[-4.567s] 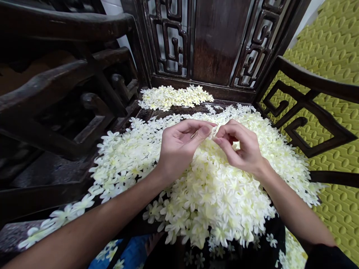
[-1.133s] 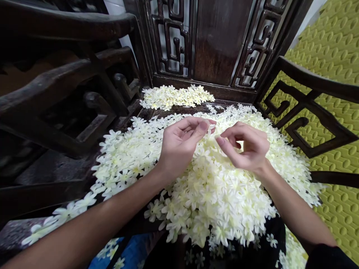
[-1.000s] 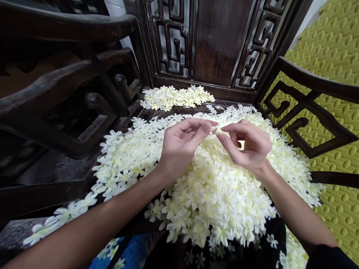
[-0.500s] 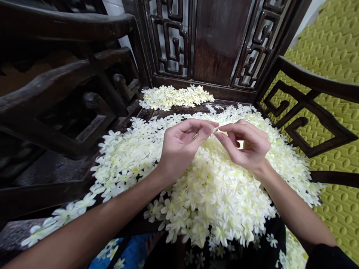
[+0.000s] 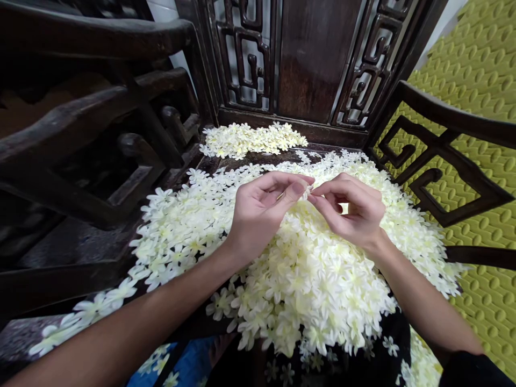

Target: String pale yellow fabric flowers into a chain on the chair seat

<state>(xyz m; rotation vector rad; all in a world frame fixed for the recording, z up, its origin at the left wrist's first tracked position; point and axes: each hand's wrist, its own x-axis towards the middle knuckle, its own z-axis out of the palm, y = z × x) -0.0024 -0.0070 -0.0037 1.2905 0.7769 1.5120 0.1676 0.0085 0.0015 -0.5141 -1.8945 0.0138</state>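
Above a big heap of white and pale yellow artificial flowers point(image 5: 306, 279), both my hands meet fingertip to fingertip. My left hand point(image 5: 266, 204) is closed in a pinch, thumb against fingers, with a thin pale stick-like piece just visible in the palm. At its fingertips is a small white flower point(image 5: 306, 192), partly hidden by the fingers. My right hand point(image 5: 350, 207) pinches the same flower from the other side with thumb and forefinger. Loose flower heads spread out on the dark seat under and around both hands.
A separate pile of yellower flowers point(image 5: 253, 138) lies at the back of the seat. A carved dark wooden backrest point(image 5: 318, 64) rises behind, with armrests point(image 5: 451, 140) at both sides. Yellow-green textured sheeting point(image 5: 479, 215) is on the right. Blue material point(image 5: 181, 363) shows below.
My right hand has shifted slightly left, closer to the left fingertips. More of the white flower shows between the fingers. The left hand has hardly moved.
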